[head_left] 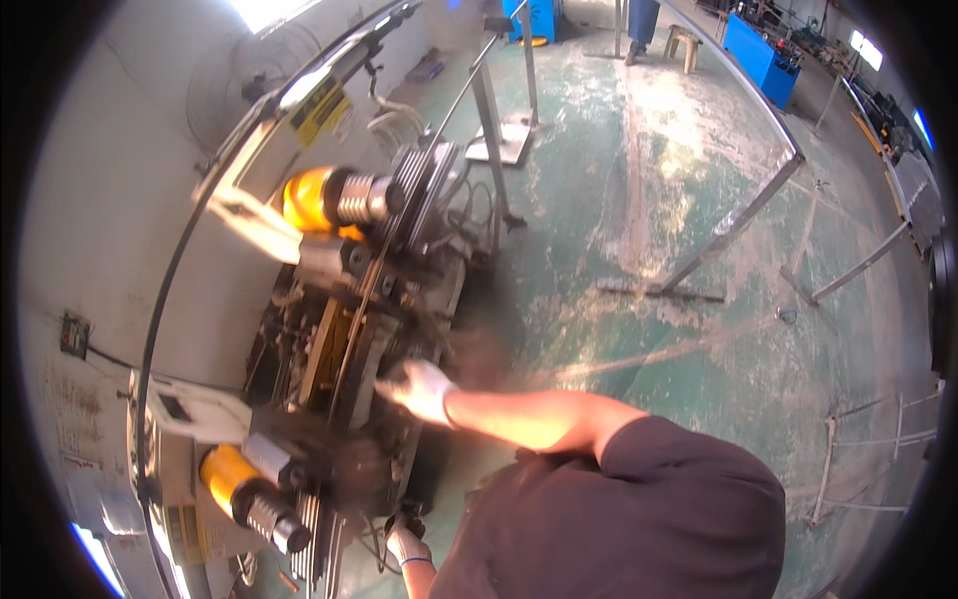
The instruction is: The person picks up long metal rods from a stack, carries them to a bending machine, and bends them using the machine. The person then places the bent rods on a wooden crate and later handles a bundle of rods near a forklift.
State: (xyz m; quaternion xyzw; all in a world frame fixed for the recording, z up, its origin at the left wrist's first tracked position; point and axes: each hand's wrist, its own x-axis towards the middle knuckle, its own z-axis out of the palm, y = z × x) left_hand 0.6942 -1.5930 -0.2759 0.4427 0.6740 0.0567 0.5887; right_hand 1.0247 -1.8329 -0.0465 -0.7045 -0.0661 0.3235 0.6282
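Machine (321,351) with two yellow cylinders (228,477); gloved right hand (424,390) at its middle, gloved left hand (406,545) near one end; cannot tell whether either grip is clenched.

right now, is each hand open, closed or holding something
Left hand: gloved, at the machine's lower edge; its grip cannot be told.
Right hand: gloved, at the machine's middle, blurred; open or closed cannot be told.

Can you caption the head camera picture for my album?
White-gloved right hand and left hand at a workshop machine with two yellow-and-silver cylinders, beside a worn green floor.
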